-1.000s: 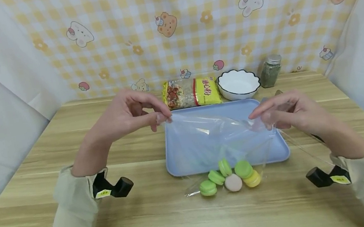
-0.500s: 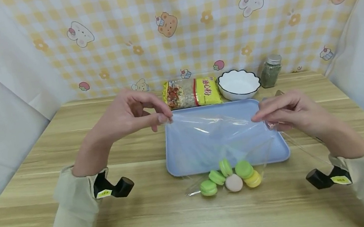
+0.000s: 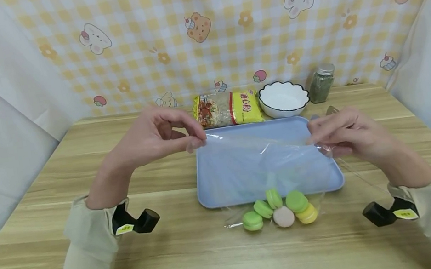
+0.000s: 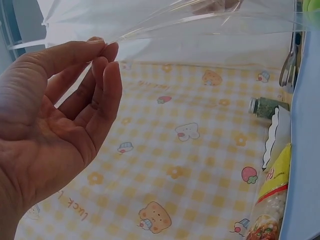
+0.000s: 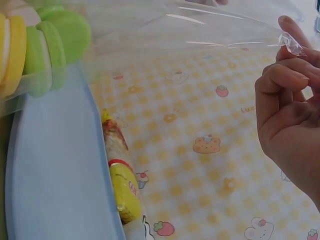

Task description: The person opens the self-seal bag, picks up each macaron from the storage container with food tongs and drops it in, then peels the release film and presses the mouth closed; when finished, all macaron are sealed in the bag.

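A clear plastic bag (image 3: 261, 158) hangs between my hands, with several macarons at its bottom: green ones (image 3: 252, 221), a yellow one (image 3: 307, 214) and a pale pinkish one (image 3: 284, 216). My left hand (image 3: 159, 136) pinches the bag's upper left corner between thumb and index finger. At the opposite upper corner, my right hand (image 3: 351, 133) grips gathered plastic, a crumpled bit of which shows at the fingertips in the right wrist view. The top edge slopes slightly down towards the right. Behind the bag lies a light blue tray (image 3: 207, 201), seen through the plastic.
Along the back stand a yellow noodle-type food packet (image 3: 228, 109), a white scalloped bowl (image 3: 284, 98) and a glass jar of dried green herbs (image 3: 322, 83). Metal utensils (image 3: 331, 110) lie partly hidden behind my right hand. A checked cloth (image 3: 228, 49) hangs behind the wooden table (image 3: 167, 262).
My right hand has moved a little to the right, and the bag's top edge has drawn straighter. The macarons have shifted slightly right. My left hand has barely moved.
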The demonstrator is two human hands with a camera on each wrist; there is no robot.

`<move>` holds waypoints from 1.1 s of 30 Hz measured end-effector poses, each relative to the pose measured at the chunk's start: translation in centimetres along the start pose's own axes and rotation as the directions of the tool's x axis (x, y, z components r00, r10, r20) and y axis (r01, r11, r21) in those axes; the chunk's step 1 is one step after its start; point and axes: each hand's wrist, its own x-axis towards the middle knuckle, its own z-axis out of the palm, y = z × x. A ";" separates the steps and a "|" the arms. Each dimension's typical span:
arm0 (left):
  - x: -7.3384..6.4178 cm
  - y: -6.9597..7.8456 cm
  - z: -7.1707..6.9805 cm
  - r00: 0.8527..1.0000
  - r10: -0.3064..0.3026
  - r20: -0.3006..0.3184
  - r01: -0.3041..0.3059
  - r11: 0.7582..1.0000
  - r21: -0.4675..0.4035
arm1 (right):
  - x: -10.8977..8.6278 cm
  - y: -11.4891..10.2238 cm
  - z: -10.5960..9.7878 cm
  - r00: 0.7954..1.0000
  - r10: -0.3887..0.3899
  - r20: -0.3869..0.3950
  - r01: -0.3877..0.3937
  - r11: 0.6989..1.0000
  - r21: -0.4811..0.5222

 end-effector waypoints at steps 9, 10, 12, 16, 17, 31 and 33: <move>0.0 -0.2 0.1 0.989 0.121 0.082 -0.120 0.993 -0.021 | 0.5 0.4 0.2 0.997 -0.061 0.045 0.047 0.962 0.269; 0.1 -0.2 0.1 0.988 0.127 0.087 -0.126 0.992 -0.019 | 0.6 0.4 0.2 0.997 -0.066 0.047 0.049 0.953 0.299; 0.1 -0.1 0.2 0.987 0.133 0.095 -0.132 0.991 -0.020 | 0.6 0.5 0.3 0.996 -0.073 0.049 0.053 0.942 0.331; 0.1 0.0 0.3 0.987 0.132 0.095 -0.133 0.991 0.004 | 0.8 0.5 0.4 0.995 -0.082 0.058 0.059 0.942 0.331; 0.1 0.0 0.4 0.987 0.130 0.094 -0.132 0.991 0.010 | 0.9 0.5 0.4 0.995 -0.083 0.059 0.059 0.942 0.329; 0.0 0.7 0.7 0.988 0.142 0.056 -0.146 0.987 0.072 | -0.6 -1.2 0.9 0.929 0.020 -0.370 -0.080 0.985 -0.149; 0.0 0.7 0.7 0.986 0.155 0.053 -0.159 0.984 0.079 | -0.6 -1.4 1.2 0.922 0.020 -0.387 -0.111 0.970 -0.214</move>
